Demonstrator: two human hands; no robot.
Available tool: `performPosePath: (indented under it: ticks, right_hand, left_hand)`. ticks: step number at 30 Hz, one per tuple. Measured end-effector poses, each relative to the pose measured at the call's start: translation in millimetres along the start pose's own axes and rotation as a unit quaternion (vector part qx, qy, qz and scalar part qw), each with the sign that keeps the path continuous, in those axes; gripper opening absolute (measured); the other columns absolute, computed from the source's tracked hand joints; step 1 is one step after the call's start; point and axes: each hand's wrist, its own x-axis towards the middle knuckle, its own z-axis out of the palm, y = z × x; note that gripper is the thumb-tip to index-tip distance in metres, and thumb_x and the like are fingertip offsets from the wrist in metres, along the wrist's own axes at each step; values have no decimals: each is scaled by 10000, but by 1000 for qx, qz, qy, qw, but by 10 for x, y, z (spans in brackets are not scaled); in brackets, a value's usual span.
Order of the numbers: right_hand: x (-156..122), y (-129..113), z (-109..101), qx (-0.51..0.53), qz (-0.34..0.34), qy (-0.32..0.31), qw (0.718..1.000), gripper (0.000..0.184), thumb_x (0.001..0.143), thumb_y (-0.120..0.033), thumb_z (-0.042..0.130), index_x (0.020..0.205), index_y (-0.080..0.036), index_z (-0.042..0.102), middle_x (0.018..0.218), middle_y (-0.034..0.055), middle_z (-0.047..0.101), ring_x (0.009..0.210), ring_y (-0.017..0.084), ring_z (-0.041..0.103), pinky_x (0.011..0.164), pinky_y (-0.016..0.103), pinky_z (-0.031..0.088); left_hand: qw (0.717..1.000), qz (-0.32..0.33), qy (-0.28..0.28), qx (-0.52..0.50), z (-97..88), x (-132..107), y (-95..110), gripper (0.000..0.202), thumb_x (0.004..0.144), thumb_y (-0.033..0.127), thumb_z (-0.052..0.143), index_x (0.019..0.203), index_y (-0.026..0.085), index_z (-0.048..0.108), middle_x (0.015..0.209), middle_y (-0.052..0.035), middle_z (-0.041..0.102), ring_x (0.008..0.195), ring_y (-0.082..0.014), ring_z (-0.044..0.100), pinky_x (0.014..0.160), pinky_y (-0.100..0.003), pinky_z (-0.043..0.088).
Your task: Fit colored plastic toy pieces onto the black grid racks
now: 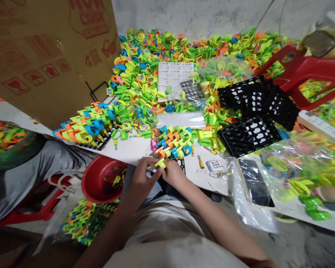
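Note:
Close to my body, at the front edge of the white table [120, 150], my left hand [145, 174] and my right hand [173, 173] meet around a small yellow plastic toy watch [160, 163]. Fingers of both hands are closed on it, and its lower part is hidden by them. Just beyond them stands a cluster of toy watches [174, 143] in orange, blue, green and yellow, set in rows on a black tray [182, 162] that is mostly covered. To the right of my right hand lies a small candy tube [201, 162].
A heap of loose toy watches [145, 80] covers the back. At left are a large cardboard box [53, 56], another filled tray [89, 124] and a red bowl [91, 182]. Black trays [249, 136], a phone [255, 182] and a red stool [309, 70] are at right.

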Motion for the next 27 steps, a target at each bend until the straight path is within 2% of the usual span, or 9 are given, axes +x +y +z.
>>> performPosePath:
  ticks: [4,7,10,12,15,17,20,23,27]
  right_hand:
    - [61,62,49,28,-4,23,999,191,813,-125,457,871,-122,638,855,99,663,780,177,603,675,222,398]
    - [91,59,54,39,-3,20,999,160,809,-122,485,865,-120,634,882,108,668,801,187,609,689,229,406]
    - [91,31,53,35,-1,21,999,167,819,-141,497,902,-104,636,909,136,662,817,208,610,701,254,418]
    - [36,45,58,66,-4,32,997,189,833,-141,479,934,-104,634,911,130,661,820,203,610,712,261,432]
    - [-148,143,60,157,8,73,985,257,848,-176,478,1066,-130,606,892,84,665,786,170,618,719,254,464]
    - [-306,223,49,193,18,116,974,296,864,-228,473,1127,-148,585,918,75,666,804,161,627,738,258,483]
    - [-517,271,17,188,1,154,970,261,891,-289,447,1027,-165,632,964,84,662,880,169,628,789,274,490]
    - [-642,193,-5,183,-25,149,971,250,905,-284,429,950,-177,650,934,75,667,866,161,630,786,268,492]
    - [-681,-6,6,209,-39,116,970,237,901,-246,430,955,-186,653,920,64,671,849,146,626,776,251,482]
  left_hand:
    - [997,-67,10,20,49,110,-36,222,806,365,591,941,200,531,902,-24,590,846,-155,552,750,-287,447]
    - [994,-106,21,-14,93,138,-55,239,833,403,545,942,193,508,876,-32,609,830,-158,585,716,-287,468]
    - [996,-86,21,-19,117,152,-88,242,822,399,555,935,191,502,917,-48,618,847,-158,597,765,-306,480]
    - [998,-67,1,19,79,186,-140,255,799,389,579,949,197,505,965,-48,618,857,-150,601,766,-288,486]
    - [988,-95,16,119,-129,315,-306,219,858,381,465,970,195,502,954,-55,616,864,-149,605,768,-276,486]
    - [967,-142,71,201,-356,446,-468,243,874,367,412,995,172,492,995,-106,592,953,-200,581,842,-338,459]
    - [920,-213,113,308,-698,643,-701,311,814,342,486,1028,116,480,1092,-214,541,1073,-319,520,898,-456,394]
    - [888,-267,73,367,-893,755,-791,261,787,321,498,926,101,512,944,-234,598,948,-362,578,790,-459,423]
    - [872,-283,22,398,-955,635,-609,238,821,364,438,845,137,506,774,-180,631,764,-324,619,640,-368,421]
